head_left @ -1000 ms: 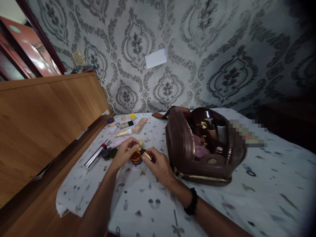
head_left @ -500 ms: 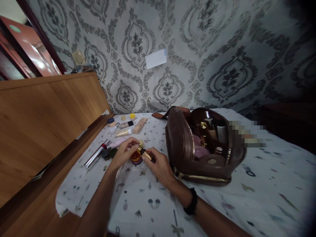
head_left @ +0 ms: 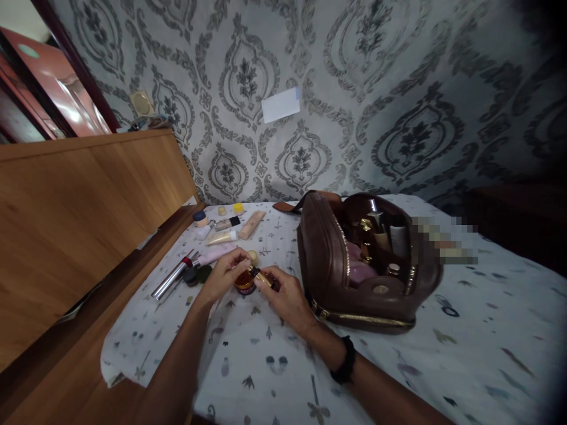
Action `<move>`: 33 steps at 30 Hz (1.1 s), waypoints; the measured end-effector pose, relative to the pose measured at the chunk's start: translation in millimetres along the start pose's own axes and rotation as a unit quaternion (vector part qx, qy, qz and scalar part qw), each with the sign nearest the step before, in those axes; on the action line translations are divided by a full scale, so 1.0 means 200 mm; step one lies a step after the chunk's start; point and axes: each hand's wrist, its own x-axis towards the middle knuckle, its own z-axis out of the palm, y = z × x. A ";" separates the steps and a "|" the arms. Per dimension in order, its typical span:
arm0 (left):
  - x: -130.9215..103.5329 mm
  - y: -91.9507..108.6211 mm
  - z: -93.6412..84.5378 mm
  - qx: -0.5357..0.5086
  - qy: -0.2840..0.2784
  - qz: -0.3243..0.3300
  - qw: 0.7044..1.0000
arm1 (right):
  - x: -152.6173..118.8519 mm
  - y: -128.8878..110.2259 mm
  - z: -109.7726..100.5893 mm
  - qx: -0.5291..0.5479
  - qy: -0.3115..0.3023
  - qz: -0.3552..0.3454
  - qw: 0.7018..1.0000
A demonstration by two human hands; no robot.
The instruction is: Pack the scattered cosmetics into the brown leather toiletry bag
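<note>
Gold-and-black tube: here it is [head_left: 264, 277], small and slim, mid-cloth, slung between two sets of fingertips and tilted down towards four o'clock!
Left hand: closed in a pinch [head_left: 224, 276], thumb and fingers on the tube's upper end.
Right hand: wrapped round the lower end [head_left: 287, 298], fingers curled; a black band [head_left: 343, 361] circles the wrist.
Feel of the tube: light and stiff, I'd judge, its shiny gold likely slippery; best hold, a fingertip pinch on the gold barrel, the other hand steadying the far end.
Amber jar: right behind the fingers [head_left: 244, 284], at eight o'clock from the tube; contact, cannot tell. Looks like glass, so knocks could hurt it.
Brown bag: big, gaping, at three o'clock [head_left: 323, 248], pink item [head_left: 361, 271] inside.
Printed cloth: spread underneath [head_left: 248, 354], silver tube [head_left: 170, 280] at nine, cream tube [head_left: 221, 237] at ten.
</note>
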 end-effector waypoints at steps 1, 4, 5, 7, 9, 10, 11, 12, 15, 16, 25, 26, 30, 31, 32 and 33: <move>0.00 0.00 0.00 0.001 -0.001 0.002 1.000 | 0.00 0.00 0.00 0.003 0.000 0.001 1.000; 0.00 0.02 0.01 0.013 0.010 0.007 1.000 | 0.00 0.01 0.00 0.004 -0.001 0.004 1.000; 0.00 0.02 0.01 0.015 0.016 0.006 1.000 | 0.00 0.01 0.00 0.003 -0.004 0.003 1.000; 0.00 0.03 0.02 0.016 0.030 0.001 0.999 | 0.00 0.01 -0.01 0.005 -0.010 0.000 1.000; 0.00 0.03 0.02 0.011 0.043 -0.004 0.999 | 0.01 0.01 -0.01 0.007 -0.009 0.000 1.000; 0.00 0.03 0.02 0.010 0.048 -0.004 0.999 | 0.00 0.02 0.00 0.007 -0.008 0.001 1.000; 0.00 0.03 0.02 0.010 0.053 -0.004 0.999 | 0.00 0.02 0.00 0.004 -0.008 0.004 1.000; 0.01 0.03 0.02 0.011 0.056 -0.003 0.998 | 0.00 0.03 0.00 0.002 -0.005 0.007 1.000; 0.01 0.03 0.03 0.018 0.058 0.004 0.998 | 0.00 0.03 0.01 0.003 -0.003 0.008 1.000; 0.01 0.03 0.03 0.020 0.058 0.008 0.998 | 0.00 0.03 0.01 0.008 -0.005 0.008 1.000; 0.01 0.03 0.02 0.014 0.048 0.022 0.999 | -0.01 0.03 0.02 0.079 -0.040 0.029 0.996; 0.01 0.03 0.02 0.010 0.047 0.021 0.999 | -0.01 0.04 0.02 0.090 -0.043 0.032 0.994; 0.01 0.04 0.02 0.009 0.053 0.022 0.998 | -0.01 0.04 0.02 0.127 -0.058 0.037 0.990; 0.01 0.05 0.02 0.013 0.052 0.022 0.998 | -0.01 0.04 0.02 0.131 -0.061 0.037 0.989; 0.00 0.06 0.02 0.016 0.050 0.023 0.998 | -0.01 0.04 0.02 0.136 -0.062 0.036 0.988; 0.00 0.07 0.02 0.016 0.047 0.023 0.999 | -0.01 0.04 0.01 0.142 -0.063 0.035 0.987</move>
